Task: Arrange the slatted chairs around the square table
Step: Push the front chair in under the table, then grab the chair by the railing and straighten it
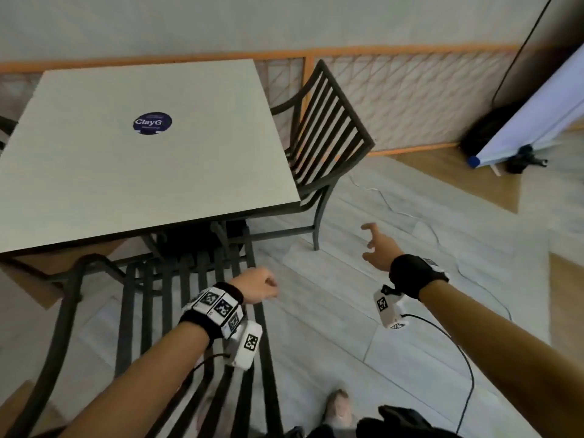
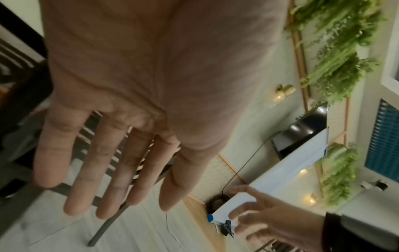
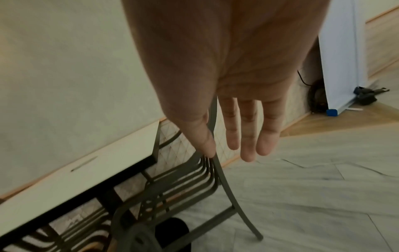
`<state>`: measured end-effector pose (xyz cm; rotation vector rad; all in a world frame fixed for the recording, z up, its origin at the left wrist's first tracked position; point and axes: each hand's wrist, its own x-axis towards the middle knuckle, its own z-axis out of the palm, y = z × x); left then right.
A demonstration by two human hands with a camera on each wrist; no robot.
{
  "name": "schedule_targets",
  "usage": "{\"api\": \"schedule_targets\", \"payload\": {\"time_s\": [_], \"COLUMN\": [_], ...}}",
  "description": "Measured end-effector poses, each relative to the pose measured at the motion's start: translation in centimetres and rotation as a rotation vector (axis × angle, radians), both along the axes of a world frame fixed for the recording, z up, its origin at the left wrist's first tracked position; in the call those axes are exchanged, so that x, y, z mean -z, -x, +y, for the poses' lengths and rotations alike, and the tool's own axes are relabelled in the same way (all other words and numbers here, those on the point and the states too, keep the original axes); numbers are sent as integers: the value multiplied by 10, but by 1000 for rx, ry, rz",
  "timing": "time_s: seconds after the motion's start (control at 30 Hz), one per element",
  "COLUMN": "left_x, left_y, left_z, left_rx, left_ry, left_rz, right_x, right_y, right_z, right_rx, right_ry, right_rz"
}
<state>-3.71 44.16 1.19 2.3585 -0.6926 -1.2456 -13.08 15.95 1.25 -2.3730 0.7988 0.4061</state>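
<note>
The square table [image 1: 126,172] has a pale top with a round blue sticker. One dark slatted chair [image 1: 347,103] stands at its right side, seat partly under the top. A second slatted chair [image 1: 125,317] stands at the near side, its back right below me. My left hand [image 1: 257,284] hovers over that back's right corner and holds nothing; the left wrist view shows its fingers [image 2: 121,162] straight. My right hand [image 1: 377,245] is open with spread fingers above the floor, right of the side chair's front leg [image 3: 226,184], touching nothing.
A third chair's arm [image 1: 4,124] shows at the table's far left. A white rolled screen [image 1: 531,121] leans at the right by a black bag [image 1: 480,134]. Thin cables [image 1: 410,216] cross the grey floor. My shoe [image 1: 339,406] is at the bottom.
</note>
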Motion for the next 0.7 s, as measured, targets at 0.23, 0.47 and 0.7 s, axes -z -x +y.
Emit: {"api": "schedule_targets", "payload": {"time_s": [0.23, 0.47, 0.7], "left_x": [-9, -7, 20], "left_y": [4, -41, -138], "left_z": [-124, -201, -260], "left_rx": [30, -104, -207], "left_ry": [-22, 52, 78], "left_rz": [-107, -185, -187], "right_x": [-48, -58, -50], "right_y": [-23, -98, -213], "right_z": [-102, -154, -186], "right_rx": [-40, -100, -173], "right_ry": [-2, -30, -39], "right_rz": [-145, -192, -223]}}
